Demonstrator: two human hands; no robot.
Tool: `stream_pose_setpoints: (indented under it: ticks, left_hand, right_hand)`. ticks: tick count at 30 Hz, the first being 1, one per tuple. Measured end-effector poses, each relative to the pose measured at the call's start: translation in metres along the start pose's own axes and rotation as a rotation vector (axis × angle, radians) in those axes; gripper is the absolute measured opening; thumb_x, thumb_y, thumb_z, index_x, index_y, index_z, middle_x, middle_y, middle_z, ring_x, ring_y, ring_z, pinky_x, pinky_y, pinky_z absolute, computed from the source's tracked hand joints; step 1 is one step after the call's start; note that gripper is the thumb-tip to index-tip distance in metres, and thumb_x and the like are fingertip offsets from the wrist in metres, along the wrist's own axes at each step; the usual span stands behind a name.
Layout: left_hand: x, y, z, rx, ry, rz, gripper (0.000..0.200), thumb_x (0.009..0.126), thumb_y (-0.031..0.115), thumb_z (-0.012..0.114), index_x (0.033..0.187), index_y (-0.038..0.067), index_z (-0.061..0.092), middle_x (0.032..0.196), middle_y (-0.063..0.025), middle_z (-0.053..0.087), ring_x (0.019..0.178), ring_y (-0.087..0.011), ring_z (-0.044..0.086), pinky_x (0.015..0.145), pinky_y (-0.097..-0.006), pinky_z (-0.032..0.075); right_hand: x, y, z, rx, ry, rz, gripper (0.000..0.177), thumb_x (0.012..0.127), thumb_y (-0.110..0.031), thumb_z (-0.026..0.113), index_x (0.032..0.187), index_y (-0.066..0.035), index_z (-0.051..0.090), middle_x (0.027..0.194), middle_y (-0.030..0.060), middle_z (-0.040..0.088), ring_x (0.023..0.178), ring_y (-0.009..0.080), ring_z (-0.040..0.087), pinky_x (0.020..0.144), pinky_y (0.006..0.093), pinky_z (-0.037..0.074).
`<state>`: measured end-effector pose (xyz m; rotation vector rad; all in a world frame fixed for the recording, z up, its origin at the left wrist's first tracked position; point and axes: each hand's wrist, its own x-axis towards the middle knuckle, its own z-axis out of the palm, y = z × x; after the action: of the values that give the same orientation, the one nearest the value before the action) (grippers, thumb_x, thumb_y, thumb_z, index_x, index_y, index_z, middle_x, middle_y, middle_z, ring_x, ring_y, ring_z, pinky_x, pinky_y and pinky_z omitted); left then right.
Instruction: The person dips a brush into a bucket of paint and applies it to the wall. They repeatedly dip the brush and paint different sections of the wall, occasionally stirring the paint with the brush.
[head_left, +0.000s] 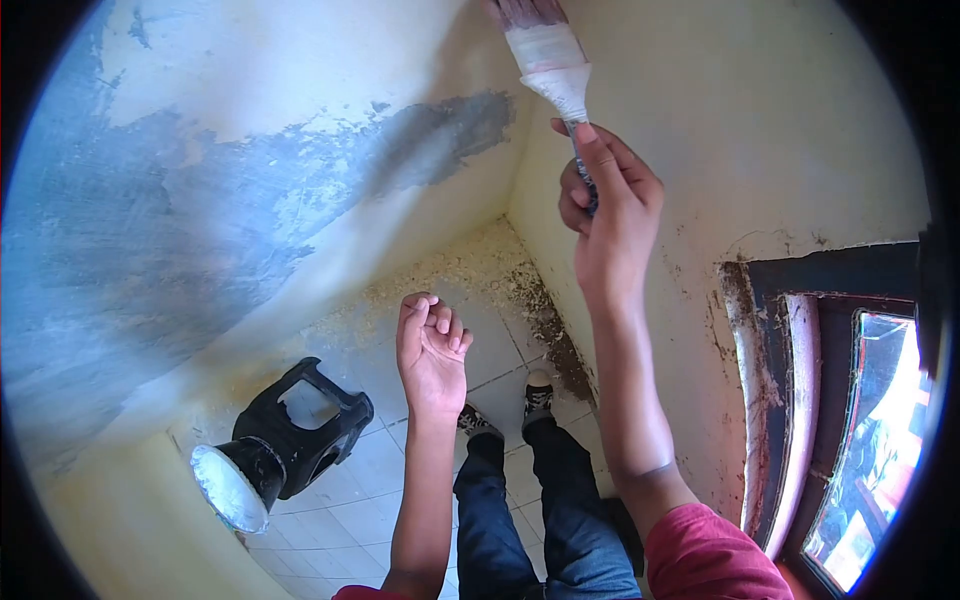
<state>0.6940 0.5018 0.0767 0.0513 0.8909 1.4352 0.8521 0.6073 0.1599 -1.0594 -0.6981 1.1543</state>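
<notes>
My right hand (612,200) is raised near the corner of the walls, its fingers closed round the handle of a paintbrush (557,70). The brush points up, with white paint over its ferrule and darker bristles at the top edge of the view. Palm up and lower down, my left hand (434,350) hangs over the floor with its fingers loosely curled and nothing in it. To its left, a container of white paint (229,487) sits on a black stool (350,405).
The left wall (200,190) has patchy grey-blue and white areas. Flaked debris (535,300) lies along the floor corner. A dark-framed window (835,430) is set in the right wall (780,130). Tiled floor (350,510) shows around my feet.
</notes>
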Motion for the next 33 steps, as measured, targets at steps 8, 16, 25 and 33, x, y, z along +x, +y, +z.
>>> stream_pose_setpoints:
  ticks: [8, 16, 25, 33]
  left_hand:
    - [-0.004, -0.009, -0.014, -0.027, -0.006, -0.015, 0.009, 0.095, 0.021, 0.054, 0.093, 0.012, 0.054, 0.071, 0.0023, 0.043, 0.058, -0.0093, 0.038, 0.053, -0.0244, 0.033]
    - [-0.018, 0.005, -0.032, -0.039, 0.041, 0.003, 0.01, 0.096, 0.021, 0.053, 0.092, 0.012, 0.054, 0.072, 0.0023, 0.043, 0.058, -0.0095, 0.038, 0.053, -0.0245, 0.033]
    - [-0.027, 0.025, -0.031, -0.088, 0.045, 0.069, 0.01, 0.095, 0.021, 0.053, 0.091, 0.012, 0.054, 0.071, 0.0029, 0.042, 0.059, -0.0092, 0.037, 0.053, -0.0247, 0.032]
    - [-0.042, 0.03, -0.03, -0.081, 0.074, 0.085, 0.011, 0.096, 0.022, 0.053, 0.092, 0.012, 0.054, 0.071, 0.0029, 0.042, 0.058, -0.0091, 0.038, 0.053, -0.0246, 0.032]
  right_hand:
    - [-0.006, 0.169, 0.0, -0.15, -0.035, 0.208, 0.025, 0.095, -0.023, 0.057, 0.095, 0.0, 0.068, 0.057, -0.0039, 0.045, 0.052, 0.0037, 0.04, 0.046, 0.0236, 0.032]
    - [-0.019, 0.218, -0.048, -0.706, 0.026, 0.414, 0.032, 0.091, -0.026, 0.057, 0.091, 0.004, 0.067, 0.066, 0.0174, 0.062, 0.06, 0.027, 0.061, 0.062, 0.0393, 0.045]
    - [-0.027, 0.083, 0.032, -0.571, -0.039, 0.073, 0.028, 0.093, -0.023, 0.057, 0.094, 0.003, 0.068, 0.057, 0.0087, 0.053, 0.051, 0.0132, 0.049, 0.05, 0.0326, 0.039]
    - [-0.06, 0.031, 0.067, -0.132, -0.088, 0.059, 0.026, 0.096, -0.022, 0.056, 0.104, 0.001, 0.065, 0.056, -0.0012, 0.048, 0.048, 0.0062, 0.043, 0.043, 0.0259, 0.031]
